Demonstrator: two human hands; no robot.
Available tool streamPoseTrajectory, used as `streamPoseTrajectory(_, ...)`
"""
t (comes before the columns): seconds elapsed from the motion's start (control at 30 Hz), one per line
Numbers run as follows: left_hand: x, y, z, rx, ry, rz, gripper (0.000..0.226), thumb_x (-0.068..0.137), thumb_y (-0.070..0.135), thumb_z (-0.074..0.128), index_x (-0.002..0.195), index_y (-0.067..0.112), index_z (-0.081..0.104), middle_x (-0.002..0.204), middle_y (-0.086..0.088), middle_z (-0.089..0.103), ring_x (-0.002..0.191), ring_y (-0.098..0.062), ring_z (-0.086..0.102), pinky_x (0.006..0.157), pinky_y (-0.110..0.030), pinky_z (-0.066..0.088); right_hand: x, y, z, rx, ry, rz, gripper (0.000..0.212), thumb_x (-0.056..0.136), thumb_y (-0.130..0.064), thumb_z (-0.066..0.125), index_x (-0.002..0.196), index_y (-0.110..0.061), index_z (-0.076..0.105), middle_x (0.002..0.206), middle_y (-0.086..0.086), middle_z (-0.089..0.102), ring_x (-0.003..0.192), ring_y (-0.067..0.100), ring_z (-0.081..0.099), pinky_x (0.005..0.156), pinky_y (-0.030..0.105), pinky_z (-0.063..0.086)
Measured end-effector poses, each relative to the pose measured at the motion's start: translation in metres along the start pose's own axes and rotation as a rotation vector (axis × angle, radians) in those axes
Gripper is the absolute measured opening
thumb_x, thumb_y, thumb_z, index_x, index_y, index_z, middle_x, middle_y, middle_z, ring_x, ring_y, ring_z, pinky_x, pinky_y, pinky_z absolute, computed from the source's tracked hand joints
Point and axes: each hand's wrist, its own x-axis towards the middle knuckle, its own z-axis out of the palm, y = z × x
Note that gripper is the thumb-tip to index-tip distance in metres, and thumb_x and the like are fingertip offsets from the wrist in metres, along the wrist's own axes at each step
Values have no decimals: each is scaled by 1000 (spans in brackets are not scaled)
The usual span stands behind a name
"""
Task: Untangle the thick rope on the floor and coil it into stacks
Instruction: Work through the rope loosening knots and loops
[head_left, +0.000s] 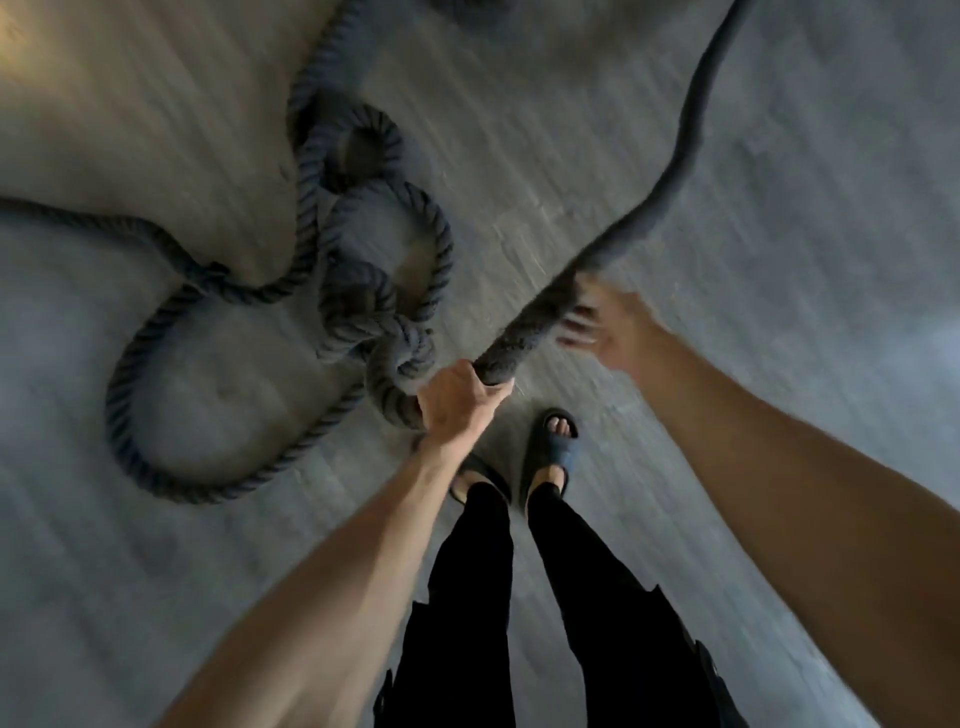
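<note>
A thick dark twisted rope (524, 332) rises off the floor at the middle of the head view and runs up to the top right, blurred by motion. My left hand (457, 402) is shut around it just below a knotted tangle (384, 332). From the tangle, several loops (156, 467) sprawl over the floor to the left and toward the top. My right hand (613, 327) is beside the raised stretch with fingers spread, blurred, not gripping it.
The grey floor (779, 260) spreads on all sides. My feet in dark sandals (553, 447) stand just below my left hand, with black trousers (519, 623) beneath. Another bit of rope (467, 10) shows at the top edge.
</note>
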Motion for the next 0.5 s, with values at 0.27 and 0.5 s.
streamPoseTrajectory(0.27,-6,20,12,-552,-294,-17,58,67,35,76,112,9,51,104,-9,66,103,-27,65,86,-38,57,-5,59,47,-161,120,-4,45,82,-23,78,118,-4,59,95,11,67,82,25,68,64,34,58)
streamPoseTrajectory(0.5,9,-23,-52,-35,-802,286,86,78,55,73,149,27,32,148,8,43,135,-13,42,95,-21,35,-19,62,36,31,-58,25,19,79,-8,62,63,-12,53,57,8,52,47,23,53,54,31,53)
